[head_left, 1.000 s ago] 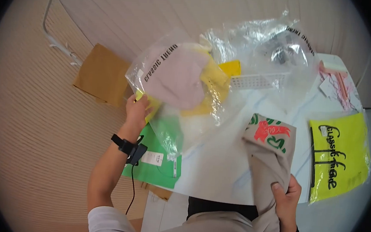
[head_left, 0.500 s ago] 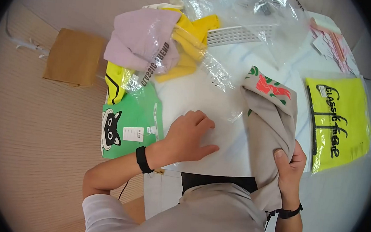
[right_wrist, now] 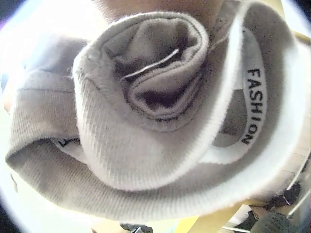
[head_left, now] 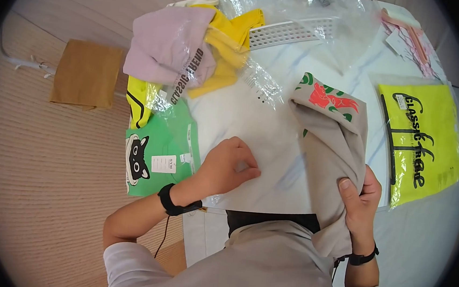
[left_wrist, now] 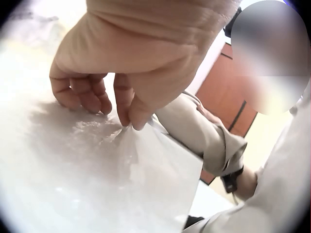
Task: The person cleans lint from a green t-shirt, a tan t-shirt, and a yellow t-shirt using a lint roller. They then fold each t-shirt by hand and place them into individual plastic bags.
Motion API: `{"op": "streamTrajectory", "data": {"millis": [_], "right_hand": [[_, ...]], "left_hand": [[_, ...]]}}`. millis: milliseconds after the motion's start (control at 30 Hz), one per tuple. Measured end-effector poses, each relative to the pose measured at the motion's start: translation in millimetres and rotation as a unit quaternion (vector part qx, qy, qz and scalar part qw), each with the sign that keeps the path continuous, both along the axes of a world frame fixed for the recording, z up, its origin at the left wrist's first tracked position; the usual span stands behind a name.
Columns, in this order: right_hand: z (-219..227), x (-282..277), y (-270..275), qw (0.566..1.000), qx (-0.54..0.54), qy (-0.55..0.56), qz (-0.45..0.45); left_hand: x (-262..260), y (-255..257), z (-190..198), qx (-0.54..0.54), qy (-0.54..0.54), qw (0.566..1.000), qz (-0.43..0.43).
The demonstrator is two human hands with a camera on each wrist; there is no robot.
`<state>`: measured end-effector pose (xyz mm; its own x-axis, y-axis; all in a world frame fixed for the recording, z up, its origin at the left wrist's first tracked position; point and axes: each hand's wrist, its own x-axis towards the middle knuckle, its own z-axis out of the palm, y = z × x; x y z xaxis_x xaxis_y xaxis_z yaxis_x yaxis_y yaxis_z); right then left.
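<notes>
A folded grey-beige garment (head_left: 337,144) with a red and green print hangs from my right hand (head_left: 362,202), which grips it near the table's front edge. Its ribbed openings and a "FASHION" neck label (right_wrist: 252,107) fill the right wrist view. My left hand (head_left: 228,165) is low over the white table at its front edge. Between thumb and index finger it pinches up a fold of clear plastic bag (left_wrist: 127,145). That thin bag spreads over the tabletop, its "CLASSIC TREND" lettering (head_left: 186,78) overlapping a pink garment (head_left: 167,41).
A green garment (head_left: 163,125) with a cat print and tag lies at left, below yellow clothing (head_left: 225,57). A bagged neon-yellow garment (head_left: 421,142) is at right. Behind are a white perforated basket (head_left: 292,32) and more clear bags (head_left: 351,40). A brown packet (head_left: 87,73) stands off the table's left.
My left hand has let go of the bag's far left corner, come back toward the front edge and pinched its plastic. The bag has sunk onto the table. My right hand keeps the grey garment.
</notes>
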<state>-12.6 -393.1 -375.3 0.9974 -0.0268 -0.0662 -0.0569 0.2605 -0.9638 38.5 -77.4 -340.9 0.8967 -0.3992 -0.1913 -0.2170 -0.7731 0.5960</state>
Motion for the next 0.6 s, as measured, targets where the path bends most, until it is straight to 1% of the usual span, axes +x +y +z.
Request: {"op": "streamTrajectory", "data": {"millis": [100, 200, 300, 367, 400, 467, 500, 567, 600], "right_hand": [[-0.6, -0.4, -0.7, 1.0, 0.003, 0.002, 0.004], [1.4, -0.9, -0.8, 1.0, 0.001, 0.006, 0.007], [2.5, -0.2, 0.4, 1.0, 0.005, 0.005, 0.002], [5.3, -0.5, 4.2, 1.0, 0.015, 0.005, -0.006], [10.7, -1.8, 4.6, 0.999, -0.034, -0.036, 0.012], [24.5, -6.9, 4.5, 0.983, -0.131, -0.117, 0.048], [26.1, -8.9, 6.3, 0.979, -0.132, -0.138, 0.074], [30.0, -12.1, 10.6, 0.967, -0.136, -0.178, 0.123], [40.0, -12.8, 13.4, 0.971, -0.127, -0.117, 0.166]], "left_hand": [[4.3, 1.9, 5.1, -0.032, 0.079, 0.996, 0.033], [4.8, 7.4, 1.2, -0.044, 0.091, 0.994, 0.033], [1.0, 7.6, -3.1, -0.06, 0.068, 0.994, 0.067], [-1.7, 4.5, 4.5, -0.048, 0.089, 0.99, 0.098], [-2.3, 3.2, 7.6, -0.042, 0.099, 0.988, 0.113], [-8.0, 3.3, 2.8, -0.064, 0.056, 0.989, 0.118], [-12.6, 3.1, 0.5, -0.074, 0.036, 0.989, 0.122], [-19.0, 1.4, -0.2, -0.092, -0.045, 0.989, 0.111], [-20.7, 1.2, -0.5, -0.102, -0.086, 0.985, 0.106]]}}
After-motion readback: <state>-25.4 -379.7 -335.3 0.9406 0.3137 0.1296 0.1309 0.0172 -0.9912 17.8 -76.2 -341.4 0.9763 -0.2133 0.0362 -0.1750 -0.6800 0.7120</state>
